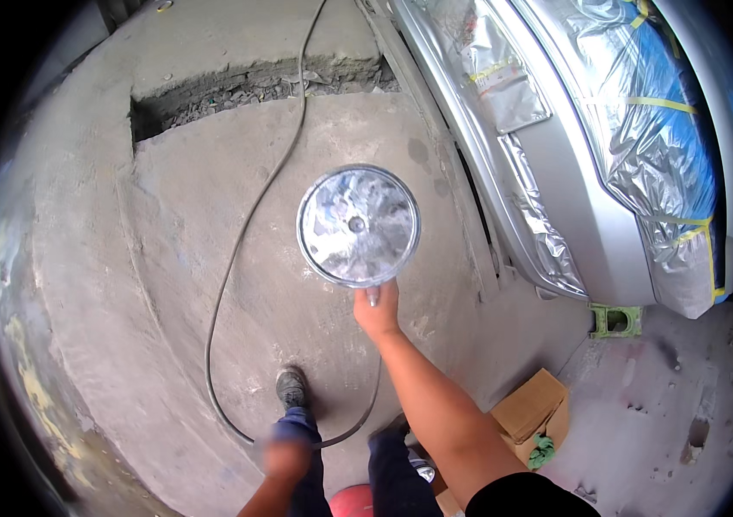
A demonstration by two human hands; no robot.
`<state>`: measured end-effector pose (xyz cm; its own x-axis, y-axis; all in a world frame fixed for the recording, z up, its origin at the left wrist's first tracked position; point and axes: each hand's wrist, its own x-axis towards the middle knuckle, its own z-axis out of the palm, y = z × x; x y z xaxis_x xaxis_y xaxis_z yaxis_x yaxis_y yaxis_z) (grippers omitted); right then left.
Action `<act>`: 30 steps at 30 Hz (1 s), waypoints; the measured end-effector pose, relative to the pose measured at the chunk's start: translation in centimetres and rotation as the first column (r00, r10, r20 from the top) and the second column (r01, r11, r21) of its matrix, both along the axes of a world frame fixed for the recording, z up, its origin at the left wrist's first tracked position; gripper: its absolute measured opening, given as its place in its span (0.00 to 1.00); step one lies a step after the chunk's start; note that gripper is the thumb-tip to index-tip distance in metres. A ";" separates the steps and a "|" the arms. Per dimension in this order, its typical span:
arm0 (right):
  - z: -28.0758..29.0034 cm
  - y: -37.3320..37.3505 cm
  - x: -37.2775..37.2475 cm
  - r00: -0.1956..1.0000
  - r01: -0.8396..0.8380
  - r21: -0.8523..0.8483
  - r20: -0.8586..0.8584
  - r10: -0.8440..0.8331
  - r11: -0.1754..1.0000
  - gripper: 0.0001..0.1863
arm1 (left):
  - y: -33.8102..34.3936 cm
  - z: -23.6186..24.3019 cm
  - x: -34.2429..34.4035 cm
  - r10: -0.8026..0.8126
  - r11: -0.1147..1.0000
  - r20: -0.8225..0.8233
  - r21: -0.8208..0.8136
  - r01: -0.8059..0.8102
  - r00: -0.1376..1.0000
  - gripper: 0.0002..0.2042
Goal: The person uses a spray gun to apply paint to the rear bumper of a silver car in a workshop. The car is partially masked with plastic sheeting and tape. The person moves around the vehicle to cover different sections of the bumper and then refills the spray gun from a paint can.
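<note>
My right hand (378, 308) is closed around the handle of a paint spray gun (358, 226). Its round, shiny metal cup lid, with a small knob in the middle, faces up and hides most of the gun's body. A dark air hose (250, 215) comes down from the top of the view, loops low near my legs and rises toward my right hand. My left hand (285, 457) is smeared by motion in front of my left leg, right at the hose's low bend. Whether its fingers grip the hose cannot be made out.
At right stands a silver car body (556, 172), partly masked with silver and blue sheeting (668, 138) and yellow tape. A green block (616, 321) sits beneath it. A cardboard box (532, 405) with a green cloth (542, 451) lies lower right. A rubble-filled pit (254, 86) cuts the concrete ahead.
</note>
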<state>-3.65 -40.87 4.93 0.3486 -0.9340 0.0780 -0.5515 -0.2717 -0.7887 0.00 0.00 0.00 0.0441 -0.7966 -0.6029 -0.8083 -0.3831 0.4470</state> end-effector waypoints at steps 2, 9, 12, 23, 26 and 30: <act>-1.3 3.4 -5.4 0.999 0.044 -0.034 0.006 -0.044 0.998 0.18 | 2.1 -2.4 -0.1 -0.022 0.995 0.041 -0.097 0.026 0.999 0.10; 15.9 12.8 -12.8 0.762 0.462 0.465 0.228 -0.607 0.755 0.08 | 13.3 0.1 7.9 -0.141 0.990 0.096 0.015 0.140 0.985 0.14; 19.9 13.8 -15.7 0.685 0.516 0.513 0.234 -0.690 0.686 0.10 | 10.2 0.5 12.5 -0.161 0.892 0.309 -0.361 0.272 0.937 0.14; 38.4 19.8 -29.8 0.502 0.515 0.618 0.345 -0.793 0.594 0.17 | 3.1 12.6 14.9 -0.309 0.791 0.478 -0.350 0.501 0.822 0.18; 40.9 22.3 -34.1 0.430 0.542 0.594 0.413 -0.803 0.595 0.18 | -0.1 17.9 13.0 -0.393 0.771 0.561 -0.229 0.594 0.728 0.17; 43.5 24.3 -40.0 0.299 0.554 0.587 0.523 -0.799 0.591 0.19 | -4.3 23.5 9.1 -0.342 0.739 0.625 -0.283 0.612 0.702 0.19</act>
